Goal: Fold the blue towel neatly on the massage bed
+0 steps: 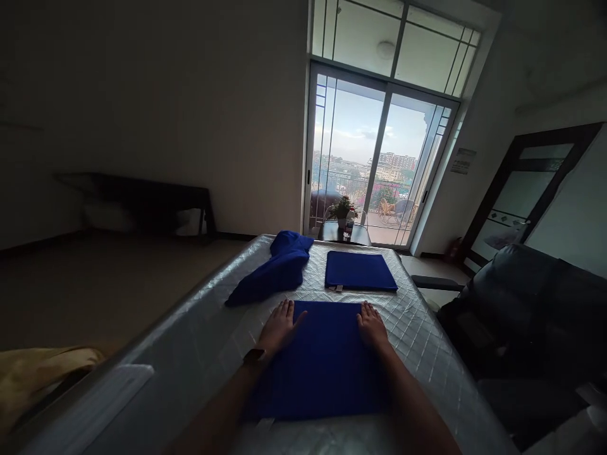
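A flat blue cloth piece (pixel 327 366), roughly rectangular with a small white tag at its near edge, lies on the quilted silver-white mattress (pixel 417 341). My left hand (pixel 281 325) rests at its far left corner, fingers stretched forward. At the far right corner lies my right hand (pixel 372 323), also flat with its fingers extended. Beyond them is a second flat blue cloth piece (pixel 360 270) with a white tag. To its left sits a crumpled blue cloth (pixel 279 268).
A white flat object (pixel 109 404) lies at the mattress's left edge. On the right stands a dark armchair (pixel 531 316). A small table (pixel 341 234) with a potted plant (pixel 342 208) stands past the far end, before the sliding glass door (pixel 351 151).
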`<state>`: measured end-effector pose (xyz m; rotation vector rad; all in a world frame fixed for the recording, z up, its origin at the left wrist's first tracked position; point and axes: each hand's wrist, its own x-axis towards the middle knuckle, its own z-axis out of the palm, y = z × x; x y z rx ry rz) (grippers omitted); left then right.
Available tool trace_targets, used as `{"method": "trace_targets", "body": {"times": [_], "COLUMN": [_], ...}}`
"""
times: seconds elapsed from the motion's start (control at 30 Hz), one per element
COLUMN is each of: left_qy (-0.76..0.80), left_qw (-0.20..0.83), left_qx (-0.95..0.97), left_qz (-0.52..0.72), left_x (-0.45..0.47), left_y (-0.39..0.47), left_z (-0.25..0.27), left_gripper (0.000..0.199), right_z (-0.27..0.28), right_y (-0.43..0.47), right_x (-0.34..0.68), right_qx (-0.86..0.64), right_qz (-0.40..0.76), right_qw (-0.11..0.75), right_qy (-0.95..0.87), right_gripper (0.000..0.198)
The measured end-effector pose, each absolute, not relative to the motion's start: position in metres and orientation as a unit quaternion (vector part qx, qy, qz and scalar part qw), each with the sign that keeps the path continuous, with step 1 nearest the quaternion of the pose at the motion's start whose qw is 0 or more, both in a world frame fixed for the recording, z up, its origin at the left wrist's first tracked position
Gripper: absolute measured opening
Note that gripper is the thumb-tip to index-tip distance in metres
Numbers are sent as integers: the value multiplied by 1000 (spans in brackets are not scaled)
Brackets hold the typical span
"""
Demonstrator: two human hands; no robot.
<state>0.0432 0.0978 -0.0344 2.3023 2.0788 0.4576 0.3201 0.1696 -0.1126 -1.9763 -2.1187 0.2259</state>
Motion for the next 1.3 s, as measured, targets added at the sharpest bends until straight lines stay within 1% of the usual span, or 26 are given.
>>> {"method": "trace_targets", "body": {"times": [0.27, 0.53, 0.6, 0.67, 0.77, 0.93, 1.03, 1.13, 1.3], "left_qy": [668, 662, 663, 662, 628, 503, 466, 476, 550], "left_qw": [-2, 13, 21, 29, 39, 79, 96, 98, 71], "left_qx": [731, 736, 736, 737, 766, 850, 869, 864, 819], "left_qz": [139, 142, 136, 132, 136, 134, 132, 133, 145], "left_x": [46, 44, 45, 51, 80, 158, 183, 174, 113], "left_y": [91, 90, 94, 99, 102, 93, 87, 87, 88], "left_z": [-28, -27, -23, -17, -6, -4, -12, -20, -27], "left_gripper": [69, 69, 72, 80, 88, 87, 87, 88, 83], "right_z": [-101, -113, -115, -116, -117, -119, -119, -119, -117], "right_y": [153, 133, 133, 134, 135, 133, 132, 133, 134], "right_x": [316, 314, 314, 314, 314, 318, 320, 320, 316], "right_qx": [-674, -673, -673, -673, -672, -661, -650, -654, -666], "right_qz": [67, 78, 80, 81, 78, 74, 72, 70, 73], "right_qw": [134, 122, 124, 127, 130, 121, 113, 114, 131], "right_qy": [-723, -725, -724, -724, -725, -737, -748, -745, -731], "right_gripper": [60, 64, 64, 65, 65, 62, 62, 61, 65]}}
